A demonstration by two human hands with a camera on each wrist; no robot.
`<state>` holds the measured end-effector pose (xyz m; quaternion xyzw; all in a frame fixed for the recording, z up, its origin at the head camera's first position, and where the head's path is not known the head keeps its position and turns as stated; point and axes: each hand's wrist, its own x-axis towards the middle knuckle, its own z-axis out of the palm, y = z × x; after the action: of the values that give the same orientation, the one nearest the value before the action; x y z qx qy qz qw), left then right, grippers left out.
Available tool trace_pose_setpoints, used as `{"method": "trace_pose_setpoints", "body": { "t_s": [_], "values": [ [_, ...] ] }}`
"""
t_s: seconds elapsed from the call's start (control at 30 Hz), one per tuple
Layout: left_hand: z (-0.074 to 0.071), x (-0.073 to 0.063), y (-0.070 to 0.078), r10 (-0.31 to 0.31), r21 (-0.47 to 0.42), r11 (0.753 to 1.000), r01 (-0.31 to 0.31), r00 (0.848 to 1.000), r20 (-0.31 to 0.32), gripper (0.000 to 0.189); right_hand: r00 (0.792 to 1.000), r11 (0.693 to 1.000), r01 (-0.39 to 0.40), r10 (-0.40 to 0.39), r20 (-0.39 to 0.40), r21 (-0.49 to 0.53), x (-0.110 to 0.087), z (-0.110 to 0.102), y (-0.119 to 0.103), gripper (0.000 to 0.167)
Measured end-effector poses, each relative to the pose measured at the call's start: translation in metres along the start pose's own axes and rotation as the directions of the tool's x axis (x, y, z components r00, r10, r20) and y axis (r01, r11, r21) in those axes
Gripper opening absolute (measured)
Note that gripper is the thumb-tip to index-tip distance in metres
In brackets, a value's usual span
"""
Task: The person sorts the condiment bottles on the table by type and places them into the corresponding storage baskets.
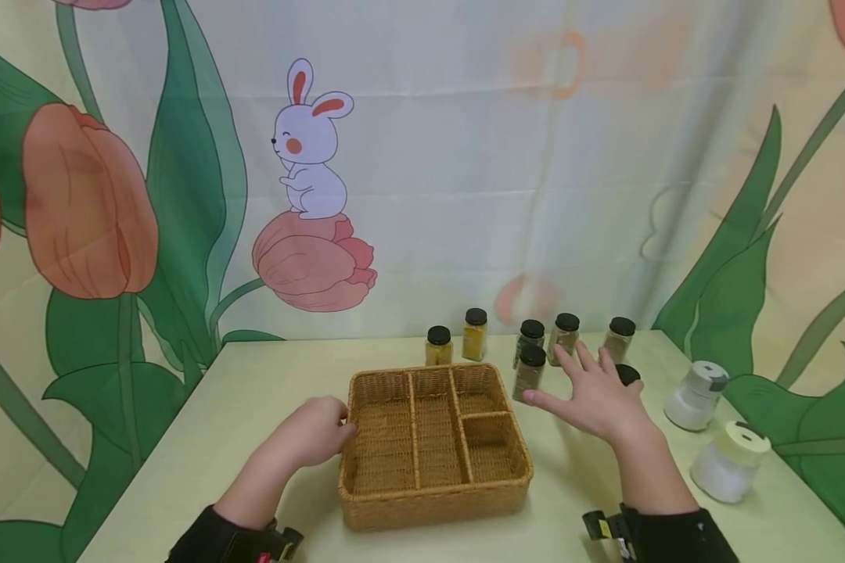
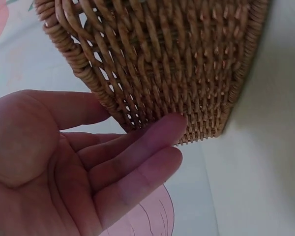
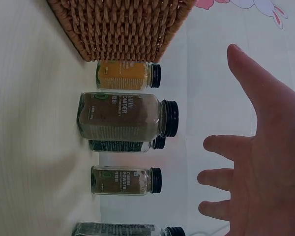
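Note:
A wicker basket [image 1: 433, 512] with several compartments stands in the middle of the table. At its left wall, my left hand [image 1: 317, 432] grips the rim, the thumb touching the edge in the left wrist view. My right hand [image 1: 598, 400] hovers over the right side with fingers spread and nothing held. Nearest its thumb is a cumin powder jar [image 1: 528, 377] with a black cap, upright and close to the basket's right side; its label shows in the right wrist view. A black-capped jar [image 1: 627, 375] is mostly hidden behind the right hand.
Two yellow spice jars [image 1: 475, 338] stand behind the basket. Farther right are a dark green herb jar [image 1: 527, 338] and two brownish jars [image 1: 618, 342]. Two white-filled containers [image 1: 725, 469] stand near the right edge. A printed curtain [image 1: 429, 195] hangs behind the table [image 1: 253, 383].

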<state>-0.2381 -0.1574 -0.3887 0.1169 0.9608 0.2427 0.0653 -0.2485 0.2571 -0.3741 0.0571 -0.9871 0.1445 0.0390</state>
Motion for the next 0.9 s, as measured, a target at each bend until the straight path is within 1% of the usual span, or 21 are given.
{"method": "trace_pose_setpoints", "body": {
  "t_s": [0.2,0.33,0.47,0.57,0.67,0.77,0.9],
  "values": [
    [0.003,0.008,0.002,0.013,-0.027,1.0,-0.014,1.0,-0.014,0.018,1.0,1.0,-0.003,0.003,0.006,0.004,0.001,0.001,0.001,0.117],
    [0.004,0.012,0.001,-0.005,-0.094,0.996,0.003,1.0,-0.019,0.013,1.0,1.0,-0.001,0.001,0.004,0.005,0.001,0.0,0.002,0.116],
    [0.008,0.016,0.0,-0.017,-0.168,0.986,0.011,0.999,-0.034,0.029,1.0,1.0,0.001,-0.001,0.001,0.003,0.001,0.0,0.003,0.116],
    [0.011,0.019,0.0,-0.012,-0.193,0.981,0.0,0.998,-0.062,0.043,1.0,1.0,0.001,-0.001,0.003,0.002,0.001,0.0,0.003,0.117],
    [0.013,0.022,0.0,0.001,-0.231,0.973,-0.019,0.997,-0.075,0.054,1.0,1.0,0.001,-0.001,0.003,0.002,0.001,0.0,0.003,0.117],
    [0.016,0.024,-0.001,0.01,-0.281,0.959,-0.03,0.997,-0.072,0.063,1.0,1.0,0.001,-0.001,0.004,0.004,0.001,0.0,0.003,0.116],
    [0.019,0.025,-0.003,-0.002,-0.333,0.943,-0.018,0.998,-0.06,0.068,1.0,1.0,0.0,0.0,0.011,0.011,0.0,0.0,0.003,0.116]
  ]
}}
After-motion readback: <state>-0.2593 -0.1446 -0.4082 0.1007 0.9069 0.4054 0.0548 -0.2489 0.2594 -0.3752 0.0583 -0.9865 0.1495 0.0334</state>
